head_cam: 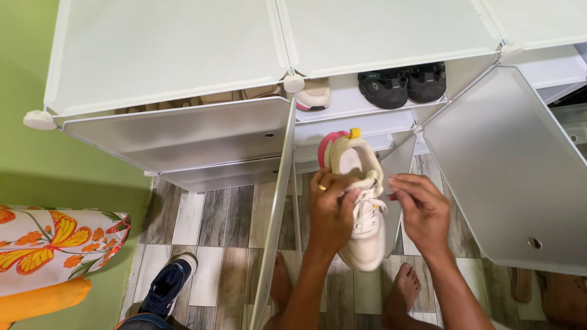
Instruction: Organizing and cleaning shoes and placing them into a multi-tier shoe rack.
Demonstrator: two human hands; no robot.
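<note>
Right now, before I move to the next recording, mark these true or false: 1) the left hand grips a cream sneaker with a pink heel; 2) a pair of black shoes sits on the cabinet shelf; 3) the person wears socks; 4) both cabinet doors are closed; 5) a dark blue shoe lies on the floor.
1) The left hand grips the cream sneaker with pink heel: true.
2) Black shoes sit on the white plastic cabinet shelf: true.
3) Socks worn: false, the feet are bare.
4) Doors closed: false, the grey translucent doors stand open.
5) Dark blue shoe on the tiled floor: true.
</note>
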